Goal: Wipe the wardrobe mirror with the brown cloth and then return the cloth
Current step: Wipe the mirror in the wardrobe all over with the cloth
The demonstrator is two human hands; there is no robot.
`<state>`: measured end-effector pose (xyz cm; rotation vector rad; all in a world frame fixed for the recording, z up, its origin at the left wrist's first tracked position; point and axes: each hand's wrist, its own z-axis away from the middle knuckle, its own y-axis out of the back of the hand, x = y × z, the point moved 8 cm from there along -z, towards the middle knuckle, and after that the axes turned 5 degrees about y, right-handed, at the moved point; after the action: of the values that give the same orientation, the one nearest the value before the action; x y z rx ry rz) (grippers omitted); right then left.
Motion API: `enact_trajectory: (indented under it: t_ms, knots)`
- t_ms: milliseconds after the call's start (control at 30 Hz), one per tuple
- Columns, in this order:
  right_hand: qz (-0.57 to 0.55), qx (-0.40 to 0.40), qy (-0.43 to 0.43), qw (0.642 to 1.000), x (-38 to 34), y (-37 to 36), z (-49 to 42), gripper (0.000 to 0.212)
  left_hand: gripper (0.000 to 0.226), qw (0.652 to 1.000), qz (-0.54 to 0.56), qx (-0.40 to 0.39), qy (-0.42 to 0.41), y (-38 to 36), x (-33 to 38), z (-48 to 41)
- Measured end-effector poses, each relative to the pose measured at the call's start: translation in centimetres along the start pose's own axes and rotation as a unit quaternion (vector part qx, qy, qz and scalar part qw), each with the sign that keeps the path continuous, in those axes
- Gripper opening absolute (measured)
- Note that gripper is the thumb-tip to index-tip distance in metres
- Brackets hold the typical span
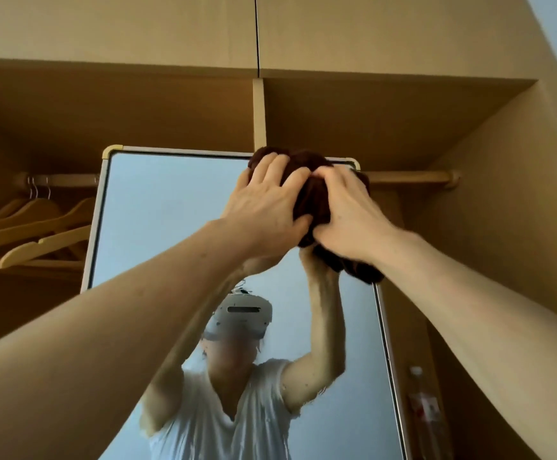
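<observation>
While the brown cloth (pixel 313 197) sits bunched against the top right corner of the mirror (pixel 171 210), both hands clamp it to the glass. The left hand (pixel 264 207) lies over it with fingers spread and thumb hooked beneath. The right hand (pixel 347 214) digs curled fingers into its folds. For a clean pass, apply even pressure through both palms, draw the cloth along the top frame toward the left corner, then work downward in overlapping strokes. Avoid the hangers (pixel 38 234) left of the frame.
</observation>
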<state>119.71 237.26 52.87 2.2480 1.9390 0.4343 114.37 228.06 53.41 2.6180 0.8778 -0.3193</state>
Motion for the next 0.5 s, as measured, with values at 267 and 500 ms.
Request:
enact_trajectory:
  t_ms: [267, 500]
  knots:
    - [-0.013, -0.039, 0.136, 0.990, -4.8, -4.3, 6.5, 0.075, 0.057, 0.999, 0.022, 0.046, -0.012, 0.0, -2.3, 10.6]
    - [-0.028, 0.021, 0.112, 0.993, -5.2, -1.6, -3.4, 0.067, 0.060, 0.998, 0.023, 0.050, 0.038, 2.7, -6.5, 1.8]
